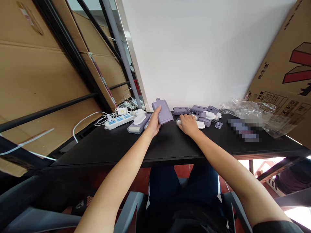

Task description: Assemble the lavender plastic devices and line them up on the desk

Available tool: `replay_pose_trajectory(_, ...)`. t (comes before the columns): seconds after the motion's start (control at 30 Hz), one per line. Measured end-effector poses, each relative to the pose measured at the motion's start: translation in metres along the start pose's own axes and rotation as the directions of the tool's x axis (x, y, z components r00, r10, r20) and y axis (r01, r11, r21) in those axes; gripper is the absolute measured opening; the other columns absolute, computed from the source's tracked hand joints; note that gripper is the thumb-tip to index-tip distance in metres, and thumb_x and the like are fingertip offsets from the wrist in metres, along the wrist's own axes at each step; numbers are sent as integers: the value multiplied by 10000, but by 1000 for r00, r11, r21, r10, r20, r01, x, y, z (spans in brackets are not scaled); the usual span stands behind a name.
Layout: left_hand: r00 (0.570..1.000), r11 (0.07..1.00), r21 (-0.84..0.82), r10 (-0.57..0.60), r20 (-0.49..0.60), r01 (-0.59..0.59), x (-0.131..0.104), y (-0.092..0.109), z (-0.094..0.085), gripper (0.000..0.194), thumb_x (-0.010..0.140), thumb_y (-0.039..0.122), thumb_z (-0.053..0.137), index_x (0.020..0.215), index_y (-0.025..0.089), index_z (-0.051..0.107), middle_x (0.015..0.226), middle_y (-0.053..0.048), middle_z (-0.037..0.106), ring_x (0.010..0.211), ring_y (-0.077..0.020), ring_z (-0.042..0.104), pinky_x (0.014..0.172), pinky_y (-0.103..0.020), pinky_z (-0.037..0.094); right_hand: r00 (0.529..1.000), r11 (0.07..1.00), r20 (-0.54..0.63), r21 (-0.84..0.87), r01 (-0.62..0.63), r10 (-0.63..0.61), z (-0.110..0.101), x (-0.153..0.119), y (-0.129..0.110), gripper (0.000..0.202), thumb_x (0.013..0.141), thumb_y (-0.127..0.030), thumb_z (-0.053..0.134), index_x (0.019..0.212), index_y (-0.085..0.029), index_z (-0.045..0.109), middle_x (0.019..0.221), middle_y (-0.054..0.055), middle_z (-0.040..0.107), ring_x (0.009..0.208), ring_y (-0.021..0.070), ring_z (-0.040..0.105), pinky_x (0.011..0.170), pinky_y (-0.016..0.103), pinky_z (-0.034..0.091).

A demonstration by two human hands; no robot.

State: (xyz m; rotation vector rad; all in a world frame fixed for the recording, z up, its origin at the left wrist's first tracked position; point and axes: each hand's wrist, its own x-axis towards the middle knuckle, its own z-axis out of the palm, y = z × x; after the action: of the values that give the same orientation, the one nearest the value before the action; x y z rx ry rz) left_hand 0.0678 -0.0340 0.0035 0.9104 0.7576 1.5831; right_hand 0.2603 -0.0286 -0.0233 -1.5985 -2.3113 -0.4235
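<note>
My left hand (153, 122) grips a flat, light-purple plastic housing (165, 111) with a small knob on top, tilted above the black table. My right hand (189, 124) is low at the tabletop, its fingers curled over a white plastic piece (201, 125) whose ends show on both sides; the fingertips are partly hidden. Behind and beside that hand lie several purple perforated parts (181, 110) and a white rounded part (210, 115). A small purple plate with holes (218, 125) lies to the right. Left of my left hand are purple parts with a white oval piece (139, 119) on top.
A white power strip (119, 121) with tangled cables stands at the table's left. Clear plastic wrap (252, 111) and a blurred patch (244, 130) are at the right. A white panel (206, 51) rises behind the black table (116, 145); a large cardboard box (279, 94) leans at the right.
</note>
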Motion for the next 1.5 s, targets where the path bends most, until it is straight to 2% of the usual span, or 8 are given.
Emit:
replay_pose_trajectory(0.27,1000,1000,-6,3,11,-3,-1,2,1,564,898,520,725,1327,158,662,1164,-123,790,1121,-252,749,945,-343,604,999,903,-34,428,43,-32,-10,7,3,405,957,-364,697,1301,-159,636,1307,173,646,1204,305,608,1036,411,465)
replay_pose_trajectory(0.5,1000,1000,-7,-1,11,1,1,2,0,578,909,519,709,1354,157,643,1176,-129,787,1133,-253,743,946,-350,603,874,-381,175,924,12,452,-26,27,34,416,934,-607,663,1104,-229,619,986,36,726,878,174,710,630,247,598)
replay_pose_trajectory(0.6,1000,1000,-12,1,8,-1,0,2,0,536,902,511,722,1306,163,669,1181,-127,784,1151,-257,736,962,-356,600,848,-550,297,835,-7,439,-28,27,44,394,901,-569,730,1048,-238,575,891,14,709,761,145,710,514,199,560)
replay_pose_trajectory(0.67,1000,1000,-17,2,5,-2,0,2,0,538,889,516,738,1297,172,674,1180,-122,784,1150,-259,736,968,-362,599,832,-438,294,896,-70,469,-27,24,46,402,906,-586,704,1048,-244,547,883,6,701,715,141,694,485,202,524)
replay_pose_trajectory(0.77,1000,1000,-9,-9,1,9,-1,3,1,575,882,531,739,1329,177,660,1183,-122,783,1137,-260,740,947,-364,606,841,121,133,966,-229,524,-25,19,41,464,880,-613,706,1098,-242,533,955,42,718,808,203,696,587,272,530)
replay_pose_trajectory(0.93,997,998,9,-64,44,64,-1,4,-1,570,918,577,665,1311,164,674,1147,-142,793,1091,-287,753,812,-355,627,984,904,-6,397,-162,179,-16,10,20,469,942,-522,680,1260,-210,534,1164,137,729,1044,331,682,838,389,507)
replay_pose_trajectory(1.23,992,992,70,-113,63,108,-2,6,-3,615,926,641,612,1326,179,676,1104,-144,802,935,-267,765,589,-279,550,963,943,-143,278,-184,230,-20,11,8,387,1072,-394,374,1306,-122,520,1333,223,635,1189,361,592,967,425,454)
replay_pose_trajectory(1.5,980,980,-144,-116,161,139,-3,16,-5,652,1016,678,363,1339,179,631,1140,-146,765,976,-260,740,684,-331,614,926,561,-25,802,-206,376,-32,3,20,434,1040,-602,365,1318,-278,439,990,55,702,924,277,648,818,362,460)
